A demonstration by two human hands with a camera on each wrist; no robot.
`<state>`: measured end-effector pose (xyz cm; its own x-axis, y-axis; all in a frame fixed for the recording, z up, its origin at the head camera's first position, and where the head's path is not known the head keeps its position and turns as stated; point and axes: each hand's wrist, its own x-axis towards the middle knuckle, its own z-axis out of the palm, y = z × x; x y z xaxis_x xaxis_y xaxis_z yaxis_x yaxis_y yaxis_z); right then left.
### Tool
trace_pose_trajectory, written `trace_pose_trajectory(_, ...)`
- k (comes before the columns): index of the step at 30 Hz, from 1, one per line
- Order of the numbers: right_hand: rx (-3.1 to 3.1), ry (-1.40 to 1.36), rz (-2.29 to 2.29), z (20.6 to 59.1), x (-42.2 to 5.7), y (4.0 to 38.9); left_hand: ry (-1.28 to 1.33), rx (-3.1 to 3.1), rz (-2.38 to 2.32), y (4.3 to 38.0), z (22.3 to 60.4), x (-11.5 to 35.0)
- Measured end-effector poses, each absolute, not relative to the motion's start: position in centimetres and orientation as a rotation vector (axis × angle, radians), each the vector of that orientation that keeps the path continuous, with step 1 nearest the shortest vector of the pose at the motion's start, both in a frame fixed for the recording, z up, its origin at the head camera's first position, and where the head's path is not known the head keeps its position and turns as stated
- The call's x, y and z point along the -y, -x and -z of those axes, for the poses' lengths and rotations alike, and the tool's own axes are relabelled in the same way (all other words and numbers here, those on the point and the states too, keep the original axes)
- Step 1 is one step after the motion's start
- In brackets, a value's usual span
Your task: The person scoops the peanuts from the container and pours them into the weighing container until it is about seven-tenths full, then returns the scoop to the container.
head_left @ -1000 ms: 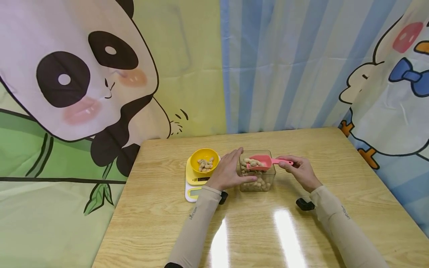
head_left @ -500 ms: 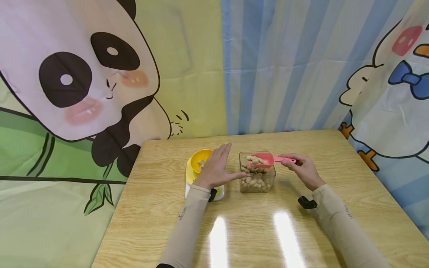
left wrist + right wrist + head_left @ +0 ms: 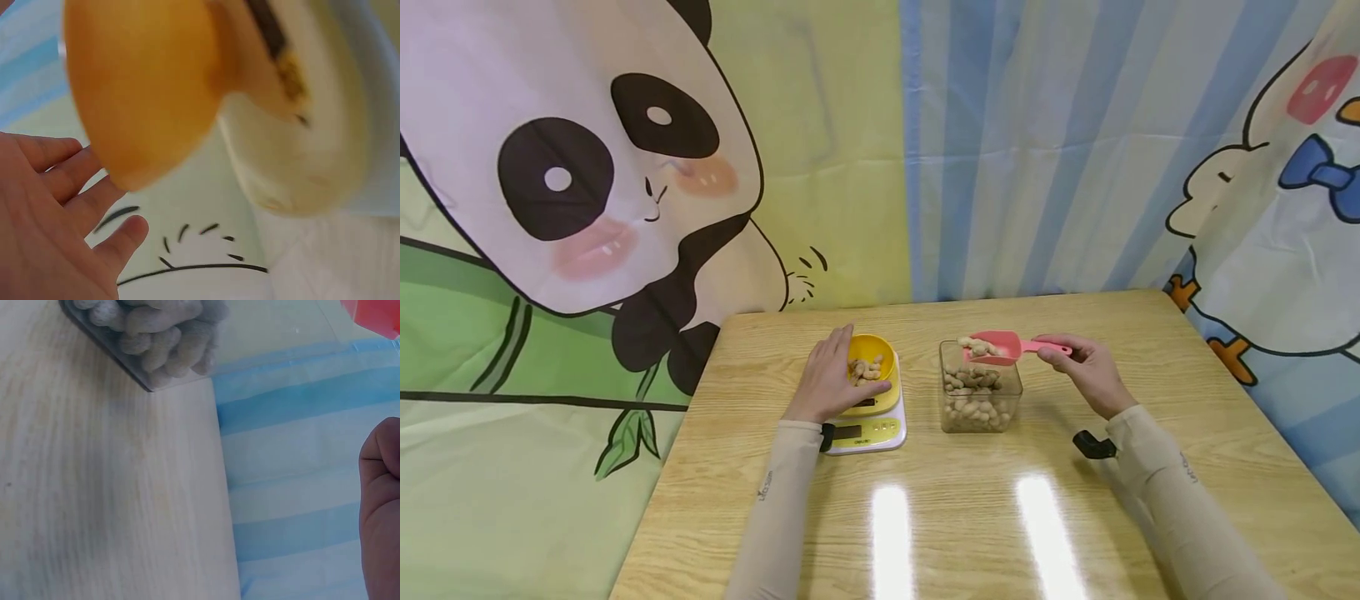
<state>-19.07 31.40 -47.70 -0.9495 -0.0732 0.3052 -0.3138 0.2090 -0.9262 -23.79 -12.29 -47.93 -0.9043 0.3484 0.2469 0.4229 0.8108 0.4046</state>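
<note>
My right hand pinches the handle of a pink scoop, which carries several peanuts. The scoop is above a clear square container that has more peanuts inside. Only a corner of the scoop shows in the right wrist view. My left hand is at the left side of a yellow bowl, its fingers extended and the thumb in front. Whether it touches the bowl is unclear. Several peanuts lie in the bowl, which stands on a yellow and white kitchen scale.
A wooden table carries everything, with bright light reflections near its front. Behind it hangs a printed curtain with a panda and a white bird. The container stands just right of the scale.
My left hand has moved left from beside the container, past the scale, to the bowl's left side. The loaded scoop has risen slightly in my right hand.
</note>
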Motion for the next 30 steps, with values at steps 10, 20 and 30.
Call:
trace_pose_trajectory(10, 2.239, -0.395, -1.858, 45.3, -30.8, 20.6, 0.531, 2.876, 0.71, 23.6, 49.2, 12.9)
trace_pose_trajectory(20, 2.245, -0.423, -1.81, 42.5, -29.0, 22.5, 0.501, 2.883, 0.783, 23.8, 49.8, 13.1)
trace_pose_trajectory(30, 2.153, -0.578, -1.916, 39.7, -25.6, 25.4, 0.456, 2.88, 0.873, 23.6, 50.1, 13.0)
